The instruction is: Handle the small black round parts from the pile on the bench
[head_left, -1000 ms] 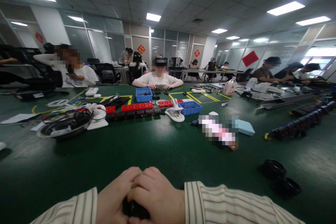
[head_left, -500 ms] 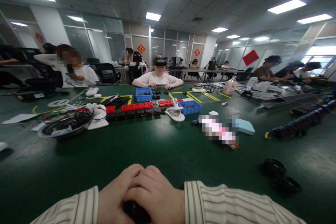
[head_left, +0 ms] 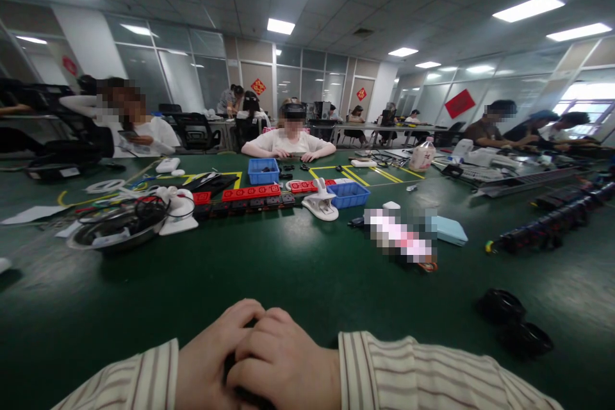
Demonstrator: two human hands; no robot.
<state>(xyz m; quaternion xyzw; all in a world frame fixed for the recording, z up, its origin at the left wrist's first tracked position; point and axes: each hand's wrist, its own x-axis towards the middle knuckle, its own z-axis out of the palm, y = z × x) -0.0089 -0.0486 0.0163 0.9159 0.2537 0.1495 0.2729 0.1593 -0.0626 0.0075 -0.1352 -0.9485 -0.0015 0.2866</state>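
Observation:
My left hand (head_left: 209, 349) and my right hand (head_left: 291, 359) are together at the near edge of the green table (head_left: 206, 282). Curled fingers of the right hand overlap the left one. A black rounded object (head_left: 247, 397) shows only as a small dark patch below and between them; its kind is hidden. Both hands look closed around it, though the left fingers are mostly covered. To the right of my striped sleeve lie two black ring-shaped things (head_left: 512, 320), which neither hand touches.
Farther in stand a metal bowl (head_left: 79, 240) with cables, a white clip-like stand (head_left: 321, 202), blue bins (head_left: 263, 172), a red-and-black strip (head_left: 252, 193) and a light blue box (head_left: 448, 230). Black bundled parts (head_left: 552, 224) lie right. Opposite sits a person (head_left: 291, 141) wearing a headset.
The fingers of my right hand have shifted slightly, and less of the black object shows beneath them. A dark gap now appears between the hands. The view has shifted slightly.

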